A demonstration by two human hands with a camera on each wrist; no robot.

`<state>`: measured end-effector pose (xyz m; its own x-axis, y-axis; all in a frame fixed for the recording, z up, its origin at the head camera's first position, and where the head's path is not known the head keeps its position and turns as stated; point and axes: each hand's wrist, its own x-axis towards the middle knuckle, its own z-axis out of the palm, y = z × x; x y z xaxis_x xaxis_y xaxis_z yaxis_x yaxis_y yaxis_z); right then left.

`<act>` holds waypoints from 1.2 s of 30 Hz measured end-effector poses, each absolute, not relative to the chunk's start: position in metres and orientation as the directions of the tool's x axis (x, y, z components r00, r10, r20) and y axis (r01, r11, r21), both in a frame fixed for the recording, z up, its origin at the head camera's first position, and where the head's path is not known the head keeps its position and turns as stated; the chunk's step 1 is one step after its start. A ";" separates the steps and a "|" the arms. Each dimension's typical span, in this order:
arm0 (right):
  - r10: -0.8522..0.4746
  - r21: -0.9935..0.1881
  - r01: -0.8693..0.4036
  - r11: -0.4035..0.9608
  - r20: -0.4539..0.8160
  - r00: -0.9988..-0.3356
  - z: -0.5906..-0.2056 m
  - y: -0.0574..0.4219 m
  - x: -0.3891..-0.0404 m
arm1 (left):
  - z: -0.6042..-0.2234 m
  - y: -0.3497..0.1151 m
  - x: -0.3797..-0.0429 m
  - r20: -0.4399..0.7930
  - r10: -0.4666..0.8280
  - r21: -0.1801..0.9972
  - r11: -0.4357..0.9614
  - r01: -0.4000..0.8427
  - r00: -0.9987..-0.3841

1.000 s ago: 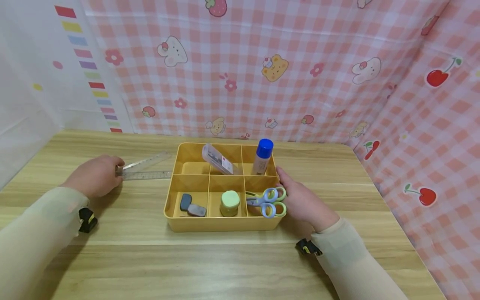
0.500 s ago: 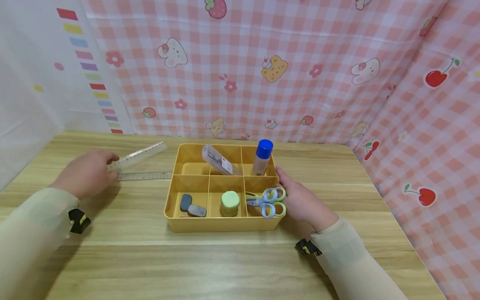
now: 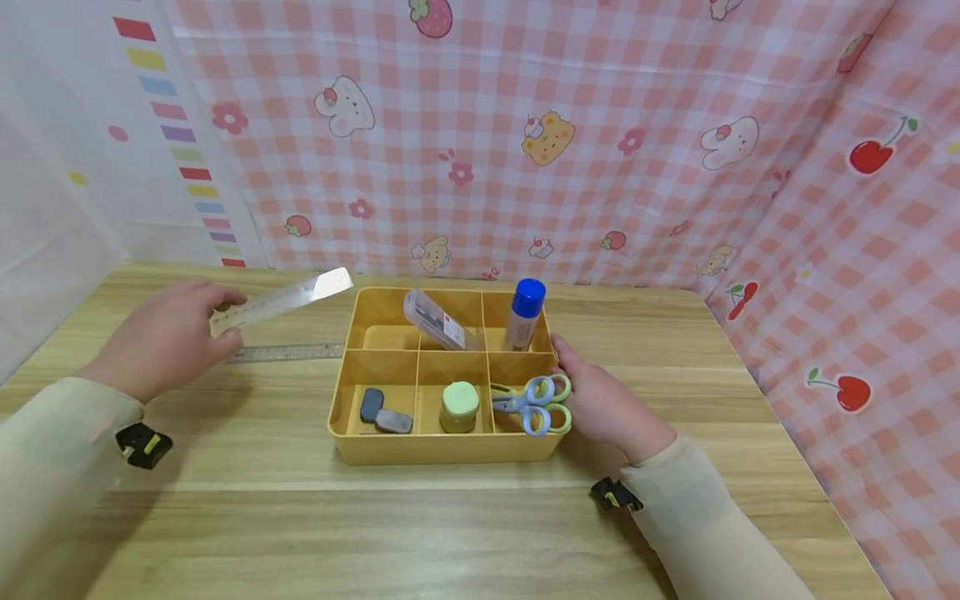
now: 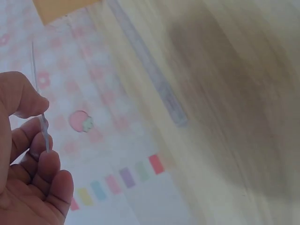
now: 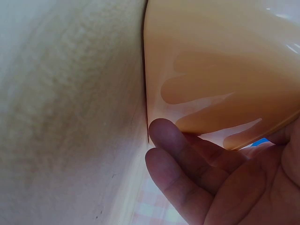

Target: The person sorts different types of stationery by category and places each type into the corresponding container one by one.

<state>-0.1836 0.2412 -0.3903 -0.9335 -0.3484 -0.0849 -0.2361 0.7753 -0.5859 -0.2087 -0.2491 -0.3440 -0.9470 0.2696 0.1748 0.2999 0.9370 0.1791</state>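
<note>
My left hand (image 3: 161,337) pinches a clear ruler (image 3: 300,293) between thumb and fingers, raised and slanting toward the box. In the left wrist view this ruler (image 4: 34,70) shows edge-on. A second clear ruler (image 3: 288,353) lies on the table, one end at the box's left side. The yellow divided box (image 3: 450,450) stands mid-table. Against its right outer wall rests my right hand (image 3: 607,404), fingers loosely bent near the wall's foot in the right wrist view. Beside that hand, scissors (image 3: 510,403) lie in the front right compartment, their ringed handles over the rim.
Upright in the back right compartment is a blue-capped glue stick (image 3: 529,298). A slim clear case (image 3: 438,321) leans in the back middle one. In front sit a green-lidded jar (image 3: 460,398), a dark block (image 3: 371,405) and a grey block (image 3: 393,421). Checked cloth (image 3: 480,208) hangs behind.
My left hand has lifted one ruler off the table and drawn it a little left, its far end rising. The other ruler stays on the table. The right hand and box have not moved.
</note>
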 end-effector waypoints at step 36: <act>-0.339 -0.583 -0.225 0.781 -0.093 -0.936 -0.388 0.240 -0.183 | -0.330 -0.206 -0.201 0.197 0.405 0.105 0.897 0.430 -0.893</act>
